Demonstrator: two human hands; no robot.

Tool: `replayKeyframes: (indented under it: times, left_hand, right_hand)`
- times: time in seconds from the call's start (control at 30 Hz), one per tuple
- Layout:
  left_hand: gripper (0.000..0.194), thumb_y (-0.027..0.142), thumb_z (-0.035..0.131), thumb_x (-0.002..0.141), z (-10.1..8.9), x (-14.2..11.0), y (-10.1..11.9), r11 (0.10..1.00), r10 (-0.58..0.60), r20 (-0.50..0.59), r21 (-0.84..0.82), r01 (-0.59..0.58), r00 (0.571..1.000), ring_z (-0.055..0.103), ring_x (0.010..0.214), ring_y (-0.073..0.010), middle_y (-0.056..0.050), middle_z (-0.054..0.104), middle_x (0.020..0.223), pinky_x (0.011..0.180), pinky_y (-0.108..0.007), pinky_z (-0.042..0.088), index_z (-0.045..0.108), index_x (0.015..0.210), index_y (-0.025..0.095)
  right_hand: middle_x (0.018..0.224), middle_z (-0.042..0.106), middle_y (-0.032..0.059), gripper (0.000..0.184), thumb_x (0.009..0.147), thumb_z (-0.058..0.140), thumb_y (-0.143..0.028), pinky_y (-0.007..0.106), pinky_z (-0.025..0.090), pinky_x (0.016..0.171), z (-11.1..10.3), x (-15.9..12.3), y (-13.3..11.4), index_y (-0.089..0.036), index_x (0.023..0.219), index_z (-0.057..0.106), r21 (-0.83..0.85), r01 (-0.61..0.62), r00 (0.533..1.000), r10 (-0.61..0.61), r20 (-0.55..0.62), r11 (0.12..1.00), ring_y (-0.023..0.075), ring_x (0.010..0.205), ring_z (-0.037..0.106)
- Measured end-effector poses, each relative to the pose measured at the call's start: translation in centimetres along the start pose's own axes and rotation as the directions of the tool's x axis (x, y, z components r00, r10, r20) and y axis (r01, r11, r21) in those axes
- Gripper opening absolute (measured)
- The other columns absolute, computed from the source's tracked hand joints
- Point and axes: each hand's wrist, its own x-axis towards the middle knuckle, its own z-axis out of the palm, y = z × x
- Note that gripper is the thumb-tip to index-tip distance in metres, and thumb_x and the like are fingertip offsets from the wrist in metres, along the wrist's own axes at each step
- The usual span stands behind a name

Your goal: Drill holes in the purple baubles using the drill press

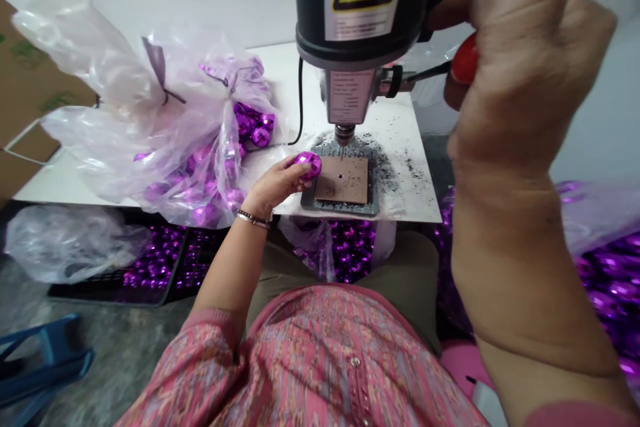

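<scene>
A shiny purple faceted ball (308,165) is pinched in my left hand (281,180), at the left edge of the wooden plate (341,180) on the drill press base. The plate has a small dark hole near its middle. Above it hangs the drill press (357,27), its chuck (345,133) and thin bit pointing down, the tip close over the plate. My right hand (525,60) is raised at the machine's right side, fingers curled round the red knob (465,60) of the lever. One finger reaches to the motor housing; its tip is hidden.
Clear plastic bags of purple balls (200,173) lie on the white table (423,180) at left. Dark shavings (383,160) surround the base. More purple balls (353,247) sit below the front edge, in a crate (155,257) at left and at far right. A black cable (301,103) hangs behind.
</scene>
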Motion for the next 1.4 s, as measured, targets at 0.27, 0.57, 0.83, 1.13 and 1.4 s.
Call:
replayKeyframes:
  times: [0.27, 0.57, 0.83, 1.13, 1.4]
  left_hand:
    - [0.036, 0.038, 0.076, 0.086, 3.3, 1.8, 0.6, 0.941, 0.028, 0.112, 0.334, -0.064, 0.993, 0.064, 0.064, -0.0103, -0.006, 0.075, 0.1, 0.057, -0.023, 0.043, 0.071, 0.114, 0.016]
    - [0.046, 0.042, 0.075, 0.085, 4.1, 2.4, -0.1, 0.799, 0.14, 0.095, 0.577, -0.17, 0.985, 0.065, 0.07, -0.0139, -0.004, 0.075, 0.098, 0.065, -0.026, 0.049, 0.068, 0.123, 0.016]
    - [0.063, 0.03, 0.083, 0.076, 5.9, 2.4, -0.4, 0.562, 0.275, 0.095, 0.791, -0.24, 0.957, 0.068, 0.106, -0.0247, -0.008, 0.075, 0.12, 0.095, -0.035, 0.051, 0.066, 0.134, 0.016]
    - [0.042, 0.028, 0.082, 0.074, 5.8, 2.9, -1.8, 0.61, 0.362, 0.116, 0.721, -0.329, 0.925, 0.065, 0.089, -0.0207, -0.003, 0.075, 0.098, 0.078, -0.031, 0.047, 0.071, 0.114, 0.017]
    - [0.039, 0.025, 0.081, 0.076, 5.7, 3.0, -2.0, 0.656, 0.369, 0.128, 0.665, -0.356, 0.92, 0.063, 0.086, -0.0182, -0.003, 0.074, 0.099, 0.075, -0.029, 0.043, 0.071, 0.111, 0.015]
  right_hand:
    - [0.056, 0.038, -0.0039, 0.036, 0.1, 0.042, -0.014, 0.02, 0.032, 0.065, 0.0, 0.0, -0.4, -0.005, 0.07, 0.06, 0.106, -0.028, 0.999, 0.024, 0.037, 0.994, -0.0007, 0.052, 0.031]
    - [0.056, 0.037, -0.0032, 0.035, 0.101, 0.046, -0.016, 0.021, 0.034, 0.065, -0.2, -0.4, -0.7, -0.006, 0.073, 0.065, 0.066, -0.027, 0.998, 0.023, 0.057, 0.997, 0.0006, 0.054, 0.033]
    - [0.067, 0.047, -0.002, 0.032, 0.101, 0.044, -0.017, 0.019, 0.039, 0.071, -0.9, -0.7, -1.2, -0.007, 0.085, 0.07, -0.041, -0.055, 0.993, 0.059, 0.105, 0.998, -0.0011, 0.059, 0.039]
    - [0.065, 0.05, -0.0028, 0.029, 0.093, 0.046, -0.013, 0.012, 0.037, 0.062, -1.5, -3.4, 0.5, -0.009, 0.096, 0.075, -0.089, 0.087, 0.993, -0.079, 0.089, 0.992, -0.0035, 0.058, 0.038]
    - [0.079, 0.065, -0.0004, 0.036, 0.086, 0.045, -0.015, 0.013, 0.042, 0.064, -2.1, -5.0, 2.5, -0.015, 0.103, 0.077, -0.157, 0.21, 0.973, -0.191, 0.129, 0.965, -0.0007, 0.06, 0.041]
